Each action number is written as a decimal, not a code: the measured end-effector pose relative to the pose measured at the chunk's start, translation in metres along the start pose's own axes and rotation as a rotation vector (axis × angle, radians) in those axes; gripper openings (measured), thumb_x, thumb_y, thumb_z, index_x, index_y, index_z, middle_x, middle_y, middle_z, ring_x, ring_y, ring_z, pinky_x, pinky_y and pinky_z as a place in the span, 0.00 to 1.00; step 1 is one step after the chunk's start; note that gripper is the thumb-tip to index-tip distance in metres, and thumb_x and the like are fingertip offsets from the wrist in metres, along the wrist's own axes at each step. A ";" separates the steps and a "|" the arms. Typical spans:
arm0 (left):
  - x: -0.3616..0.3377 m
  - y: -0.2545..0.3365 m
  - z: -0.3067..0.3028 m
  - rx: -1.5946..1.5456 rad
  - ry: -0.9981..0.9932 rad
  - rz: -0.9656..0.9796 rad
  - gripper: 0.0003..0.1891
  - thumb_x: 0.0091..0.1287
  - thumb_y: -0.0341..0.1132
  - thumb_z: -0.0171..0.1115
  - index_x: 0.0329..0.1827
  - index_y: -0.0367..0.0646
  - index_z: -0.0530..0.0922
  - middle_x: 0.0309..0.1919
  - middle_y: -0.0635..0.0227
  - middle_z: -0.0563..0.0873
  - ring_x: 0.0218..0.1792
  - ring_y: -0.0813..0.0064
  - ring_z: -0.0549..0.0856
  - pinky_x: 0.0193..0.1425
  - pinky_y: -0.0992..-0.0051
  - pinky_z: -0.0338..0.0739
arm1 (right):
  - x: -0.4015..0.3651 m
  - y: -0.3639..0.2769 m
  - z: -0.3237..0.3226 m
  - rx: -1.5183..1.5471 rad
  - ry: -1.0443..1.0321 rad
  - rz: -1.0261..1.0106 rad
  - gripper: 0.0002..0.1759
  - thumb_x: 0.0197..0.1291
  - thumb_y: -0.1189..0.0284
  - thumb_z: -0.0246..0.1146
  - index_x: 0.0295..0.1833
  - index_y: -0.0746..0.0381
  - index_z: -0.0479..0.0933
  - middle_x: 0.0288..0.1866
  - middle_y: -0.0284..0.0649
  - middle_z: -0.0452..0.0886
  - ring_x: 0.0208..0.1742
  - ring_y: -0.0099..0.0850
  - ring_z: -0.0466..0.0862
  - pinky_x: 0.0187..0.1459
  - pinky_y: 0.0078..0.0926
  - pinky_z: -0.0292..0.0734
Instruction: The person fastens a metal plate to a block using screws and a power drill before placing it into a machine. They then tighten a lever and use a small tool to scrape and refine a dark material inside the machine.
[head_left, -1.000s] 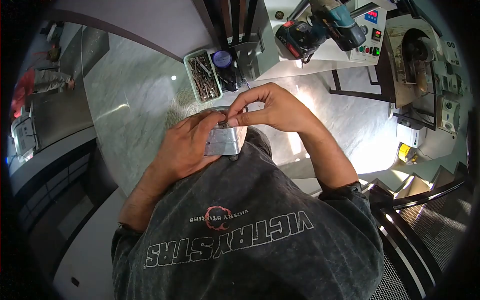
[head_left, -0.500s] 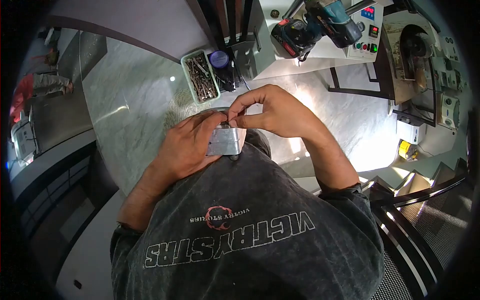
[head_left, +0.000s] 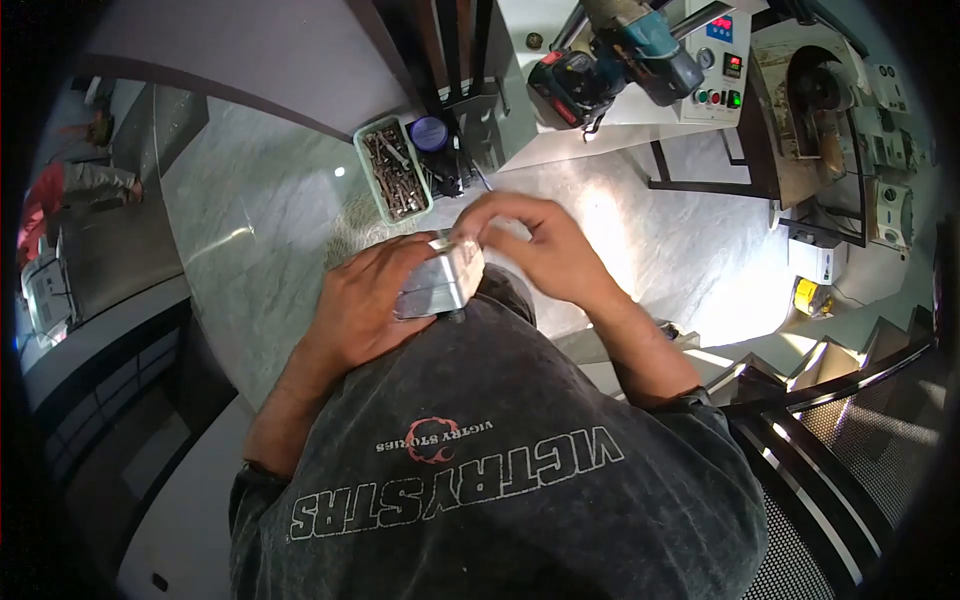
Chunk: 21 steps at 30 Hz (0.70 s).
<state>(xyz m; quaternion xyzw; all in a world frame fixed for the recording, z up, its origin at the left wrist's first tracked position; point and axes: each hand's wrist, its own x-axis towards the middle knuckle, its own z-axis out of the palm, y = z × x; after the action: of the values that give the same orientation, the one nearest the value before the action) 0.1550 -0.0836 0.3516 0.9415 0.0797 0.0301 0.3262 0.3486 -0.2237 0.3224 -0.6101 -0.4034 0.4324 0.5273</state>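
A shiny silver metal block [head_left: 432, 295], made of stacked plates with a seam along its side, rests in front of my shirt. My left hand [head_left: 365, 300] is wrapped over its left side and grips it. At the block's far right corner is my right hand [head_left: 535, 245], its thumb and fingers curled together and blurred by motion. Whatever those fingertips pinch, if anything, is hidden. The block's right face catches bright light.
Beyond my hands, a pale green tray [head_left: 362, 155] of bolts stands on the floor beside a purple-lidded jar [head_left: 429, 133]. A cordless drill [head_left: 610, 65] sits over a white machine with a control panel [head_left: 712, 97]. At far left is another person [head_left: 95, 180].
The block has tilted and shifted slightly left in my left hand, so its right face shows more. My right hand has moved a little and its fingertips are now blurred.
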 end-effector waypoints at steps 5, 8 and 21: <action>-0.012 -0.012 0.002 -0.316 0.119 -0.405 0.40 0.40 0.31 0.81 0.62 0.42 0.72 0.52 0.58 0.84 0.53 0.65 0.84 0.57 0.67 0.77 | 0.012 0.083 -0.066 -0.024 1.092 -0.023 0.40 0.54 0.60 0.73 0.64 0.71 0.63 0.61 0.50 0.69 0.66 0.39 0.68 0.68 0.33 0.60; -0.020 -0.030 0.005 -0.600 0.234 -0.507 0.42 0.41 0.28 0.80 0.63 0.39 0.70 0.50 0.58 0.84 0.51 0.66 0.84 0.57 0.68 0.77 | 0.055 0.100 -0.121 -0.240 0.787 -0.157 0.41 0.49 0.63 0.77 0.66 0.66 0.67 0.63 0.45 0.73 0.66 0.34 0.70 0.66 0.33 0.63; -0.099 -0.129 0.103 -2.151 0.605 -0.418 0.29 0.66 0.53 0.55 0.61 0.39 0.75 0.56 0.58 0.83 0.57 0.58 0.82 0.65 0.55 0.73 | 0.040 0.054 -0.099 -0.212 0.642 0.003 0.12 0.63 0.64 0.66 0.39 0.63 0.79 0.31 0.34 0.79 0.32 0.26 0.78 0.38 0.27 0.73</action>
<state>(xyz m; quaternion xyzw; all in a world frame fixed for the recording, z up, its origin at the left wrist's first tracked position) 0.0516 -0.0634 0.1904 0.0955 0.2436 0.2540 0.9311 0.4568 -0.2210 0.2719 -0.7673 -0.2584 0.1746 0.5604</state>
